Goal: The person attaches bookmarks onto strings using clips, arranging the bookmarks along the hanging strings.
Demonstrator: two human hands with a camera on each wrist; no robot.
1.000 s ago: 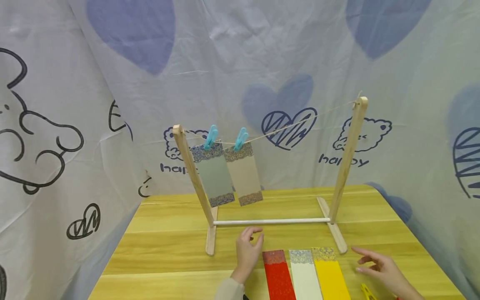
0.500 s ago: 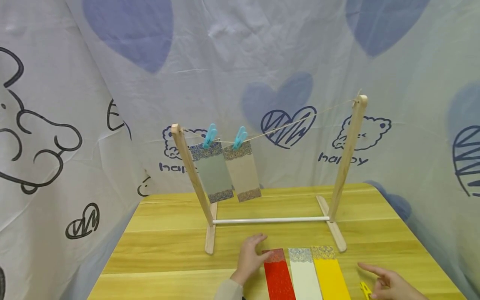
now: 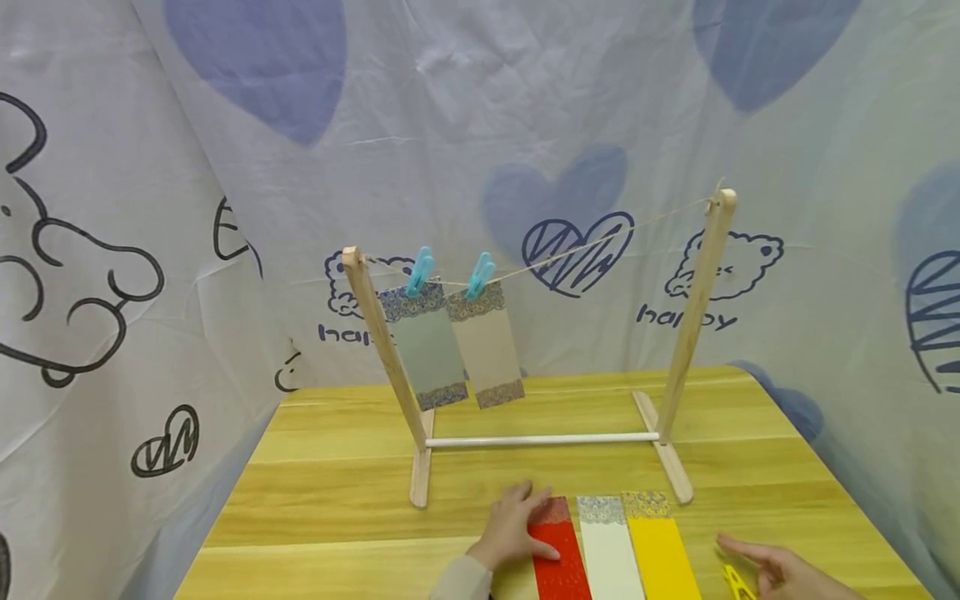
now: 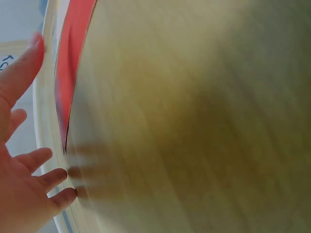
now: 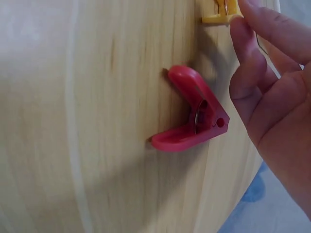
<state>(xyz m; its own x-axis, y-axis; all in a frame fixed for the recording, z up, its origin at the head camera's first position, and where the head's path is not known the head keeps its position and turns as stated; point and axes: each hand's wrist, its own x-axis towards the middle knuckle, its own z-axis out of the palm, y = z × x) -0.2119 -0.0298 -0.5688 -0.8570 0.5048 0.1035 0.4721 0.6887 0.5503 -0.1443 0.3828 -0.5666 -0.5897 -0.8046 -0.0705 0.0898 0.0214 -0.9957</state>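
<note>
My left hand (image 3: 513,529) lies over the upper left part of a red card (image 3: 562,562) with a lacy patterned end. In the left wrist view its fingers are spread beside the red card (image 4: 73,53), whose edge stands up from the wood. My right hand (image 3: 783,571) is at a yellow clothespin (image 3: 737,583), with the index finger stretched out. The right wrist view has the fingertips right at the yellow clothespin (image 5: 223,18); I cannot tell whether they pinch it. A red clothespin (image 5: 194,121) lies on the table beside that hand.
White (image 3: 611,554) and yellow (image 3: 663,558) cards lie right of the red one. Behind stands a wooden rack (image 3: 697,317) with a sagging string. Two blue clothespins (image 3: 480,277) hold a grey-green card (image 3: 427,350) and a cream card (image 3: 487,346) there. Patterned cloth surrounds the wooden table (image 3: 337,517).
My left hand has moved right and down onto the red card, and its fingers have spread. My right hand has come down to the yellow clothespin, which has turned slightly.
</note>
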